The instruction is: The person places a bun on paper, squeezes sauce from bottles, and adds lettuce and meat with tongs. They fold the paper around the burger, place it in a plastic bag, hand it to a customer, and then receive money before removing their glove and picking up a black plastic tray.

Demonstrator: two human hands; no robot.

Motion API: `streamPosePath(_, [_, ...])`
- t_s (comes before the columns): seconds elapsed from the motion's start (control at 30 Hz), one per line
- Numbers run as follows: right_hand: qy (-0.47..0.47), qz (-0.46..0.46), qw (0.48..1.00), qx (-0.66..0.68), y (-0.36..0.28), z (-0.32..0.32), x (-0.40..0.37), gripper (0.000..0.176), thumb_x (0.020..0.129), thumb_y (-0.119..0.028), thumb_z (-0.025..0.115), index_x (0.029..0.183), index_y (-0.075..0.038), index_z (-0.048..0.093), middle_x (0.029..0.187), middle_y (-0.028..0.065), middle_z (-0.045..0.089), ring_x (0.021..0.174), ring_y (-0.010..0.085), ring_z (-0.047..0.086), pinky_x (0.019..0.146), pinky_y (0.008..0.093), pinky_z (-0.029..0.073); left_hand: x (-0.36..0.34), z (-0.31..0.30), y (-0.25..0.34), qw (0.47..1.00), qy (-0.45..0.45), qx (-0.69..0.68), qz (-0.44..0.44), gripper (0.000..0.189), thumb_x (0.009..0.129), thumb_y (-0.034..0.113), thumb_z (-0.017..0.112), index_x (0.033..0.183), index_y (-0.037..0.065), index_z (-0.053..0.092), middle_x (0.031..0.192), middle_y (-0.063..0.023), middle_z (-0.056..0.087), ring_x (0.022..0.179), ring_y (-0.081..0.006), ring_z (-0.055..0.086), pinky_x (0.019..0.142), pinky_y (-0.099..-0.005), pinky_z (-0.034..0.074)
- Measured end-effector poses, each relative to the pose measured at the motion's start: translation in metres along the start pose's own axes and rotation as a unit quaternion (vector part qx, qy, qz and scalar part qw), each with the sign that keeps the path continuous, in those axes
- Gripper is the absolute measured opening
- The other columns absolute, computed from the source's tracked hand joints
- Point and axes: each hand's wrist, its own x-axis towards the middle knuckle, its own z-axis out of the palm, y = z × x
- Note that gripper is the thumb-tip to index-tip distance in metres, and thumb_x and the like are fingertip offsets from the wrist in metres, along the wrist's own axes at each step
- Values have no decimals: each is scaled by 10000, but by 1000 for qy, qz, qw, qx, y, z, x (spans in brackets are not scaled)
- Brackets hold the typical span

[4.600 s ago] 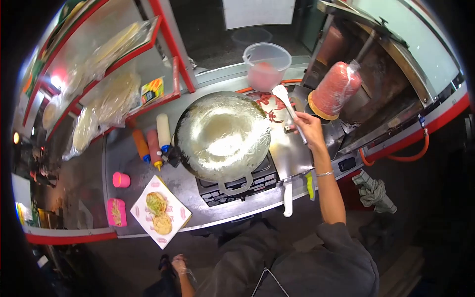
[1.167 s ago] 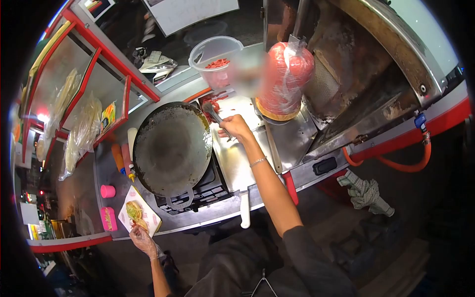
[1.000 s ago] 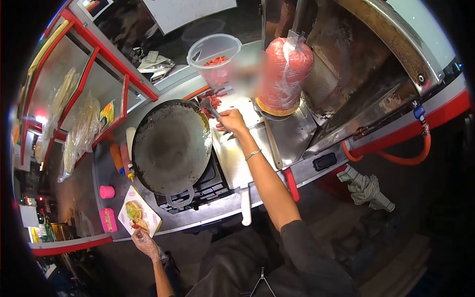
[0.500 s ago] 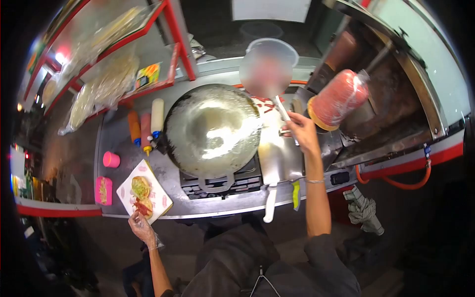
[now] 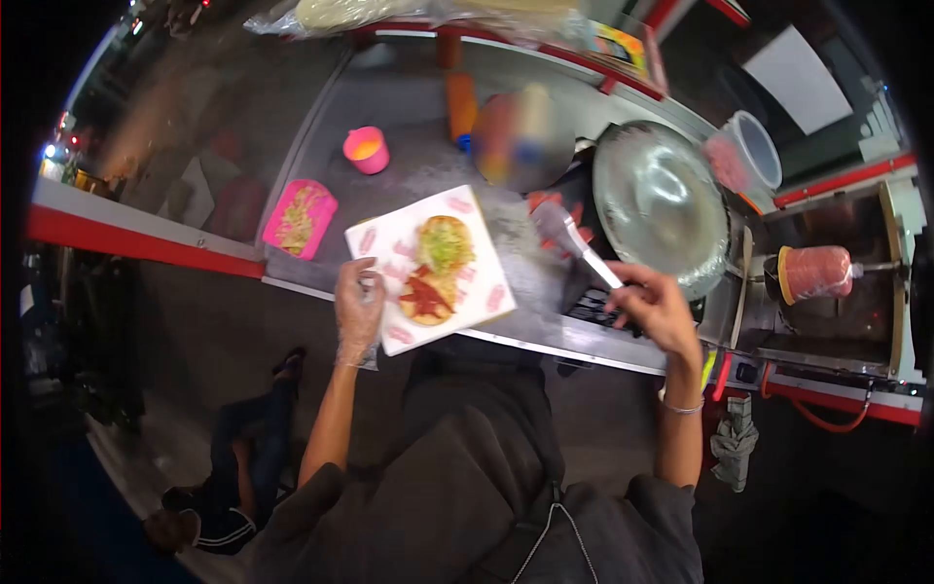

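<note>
My left hand [image 5: 359, 307], in a clear plastic glove, is closed with fingertips together at the left edge of a white cardboard box [image 5: 486, 248] with pink print. I cannot tell what it pinches. On the box lies an opened bun, one half topped with shredded lettuce [image 5: 445, 245], the other with red meat strips [image 5: 425, 297]. My right hand [image 5: 657, 304], bare, grips silvery tongs [image 5: 593, 263] by the handle. Their broad head points left, between the box and the big round pan [image 5: 657, 195], with red strips [image 5: 578, 222] around it.
A pink tray of shredded food [image 5: 305, 219] and a pink cup [image 5: 367, 150] stand left on the steel counter [image 5: 409, 92]. Sauce bottles [image 5: 461, 102] are behind. To the right are a plastic tub [image 5: 744, 151] and a wrapped meat spit [image 5: 817, 273]. A person [image 5: 238, 477] is below left.
The view has swung left. My right hand has brought the tongs from the tub across the pan towards the box. My left hand has moved off the bun to the box's edge.
</note>
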Motion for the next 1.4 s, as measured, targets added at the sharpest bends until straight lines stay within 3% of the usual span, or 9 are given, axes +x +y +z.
streamPosePath(0.1, [-63,42,997,-32,14,83,24,384,917,51,583,1300,60,618,1000,108,701,826,145,694,636,288,598,10,-11,-8,988,-125,-78,39,379,876,36,665,1246,21,587,1219,-151,645,1118,-276,643,902,-396,532])
streamPosePath(0.3, [-73,121,985,-101,26,166,35,382,872,16,638,1253,17,671,1090,163,726,825,147,704,664,298,577,8,-2,-13,954,-221,-193,61,496,887,-12,577,1374,0,486,1298,-206,581,1227,-351,574,1049,-408,454])
streamPosePath(0.37, [-12,-52,963,-263,22,180,32,411,808,-3,682,1219,-9,695,1108,177,725,804,204,710,728,325,568,6,0,-12,947,-235,-216,47,489,891,-16,568,1373,-2,485,1297,-207,579,1227,-354,571,1048,-414,453])
streamPosePath(0.63, [-37,-28,879,-475,-74,209,26,430,725,17,698,1154,12,701,952,213,676,822,387,682,797,458,544,11,4,-20,938,-239,-203,148,464,867,-66,534,1325,-7,487,1283,-225,541,1238,-408,526,1065,-470,426])
streamPosePath(0.8, [-17,15,881,-472,-87,201,12,433,716,17,692,1148,6,706,953,214,681,857,400,676,804,455,547,11,0,-17,932,-246,-217,152,448,852,-78,538,1293,-8,497,1280,-223,541,1234,-410,526,1055,-474,432])
streamPosePath(0.87, [32,-39,887,-459,-66,197,8,410,728,21,680,1137,6,707,961,213,687,855,400,675,793,439,549,12,2,-17,942,-226,-192,158,442,838,-98,547,1273,-21,523,1242,-205,573,1179,-384,571,1008,-446,468])
streamPosePath(1.07, [119,-14,935,-333,-21,213,-16,386,758,49,682,1138,-14,703,938,169,681,751,284,679,701,365,537,13,-4,-14,928,-226,-286,78,401,845,-83,558,1241,-19,541,1203,-215,577,1141,-398,585,986,-438,480])
streamPosePath(1.27, [181,4,936,-303,-12,223,-25,370,779,41,680,1143,-17,700,944,157,680,718,263,657,668,344,524,15,-4,-9,929,-263,-169,200,347,868,-58,549,1213,-28,524,1155,-220,560,1081,-393,583,951,-470,483])
streamPosePath(1.4, [175,-19,935,-307,3,230,-11,355,789,33,676,1140,-16,696,973,167,689,760,315,673,687,359,538,16,-13,-5,951,-214,-187,125,343,846,-70,565,1185,-28,531,1101,-208,552,1003,-372,603,895,-452,497])
